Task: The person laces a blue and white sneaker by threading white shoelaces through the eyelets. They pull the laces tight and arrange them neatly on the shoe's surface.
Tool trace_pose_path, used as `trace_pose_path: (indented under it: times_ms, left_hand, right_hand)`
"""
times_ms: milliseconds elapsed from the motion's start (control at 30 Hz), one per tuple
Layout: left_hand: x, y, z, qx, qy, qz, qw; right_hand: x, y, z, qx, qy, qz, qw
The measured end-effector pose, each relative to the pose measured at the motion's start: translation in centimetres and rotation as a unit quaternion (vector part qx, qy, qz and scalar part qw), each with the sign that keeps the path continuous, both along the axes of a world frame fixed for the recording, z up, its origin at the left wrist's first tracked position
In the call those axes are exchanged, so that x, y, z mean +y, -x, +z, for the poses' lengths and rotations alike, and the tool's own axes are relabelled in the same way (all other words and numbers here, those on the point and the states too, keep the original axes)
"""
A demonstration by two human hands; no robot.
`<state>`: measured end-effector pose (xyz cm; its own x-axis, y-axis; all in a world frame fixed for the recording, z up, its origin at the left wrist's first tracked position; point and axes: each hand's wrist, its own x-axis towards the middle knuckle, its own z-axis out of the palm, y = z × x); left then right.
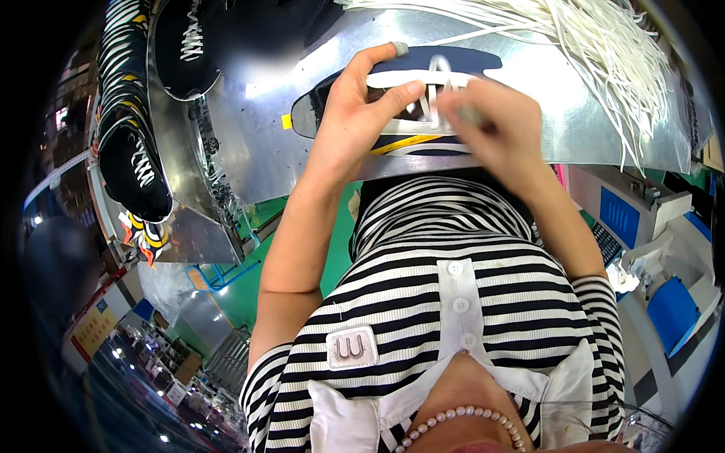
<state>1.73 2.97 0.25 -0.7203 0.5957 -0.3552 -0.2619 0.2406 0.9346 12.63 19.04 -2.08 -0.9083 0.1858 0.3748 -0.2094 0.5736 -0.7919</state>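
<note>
A navy shoe (464, 57) with white eyelet strips and a yellow stripe lies sideways on the metal table in front of me. My left hand (359, 106) grips it around the opening, thumb on the near eyelet strip and forefinger stretched along the far side. A grey covering sits on that forefinger's tip. White shoelace (439, 66) crosses the eyelets and rises in a loop at the middle. Over the toe-side part of the lacing, my right hand (502, 124) is closed on the lace, its fingers smeared by motion and partly hidden.
A large bundle of loose white laces (604, 57) spreads over the table's (260, 147) far right. Black laced shoes (140, 174) stand in a row at the left, beside another black shoe (181, 57). Machines with blue panels (619, 215) are at the right.
</note>
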Motion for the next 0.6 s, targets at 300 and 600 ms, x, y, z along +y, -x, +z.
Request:
trace_pose_path:
  times_ms: [300, 600]
  left_hand:
    - [2.3, 1.0, -1.5, 0.009, -0.023, 0.050, 0.998]
    - [-1.5, -1.4, 1.4, 0.315, 0.111, -0.107, 0.936]
  right_hand:
    - [-2.7, -2.4, 0.5, 0.110, 0.080, 0.195, 0.971]
    - [-0.1, -4.4, -0.4, -0.151, 0.242, -0.066, 0.956]
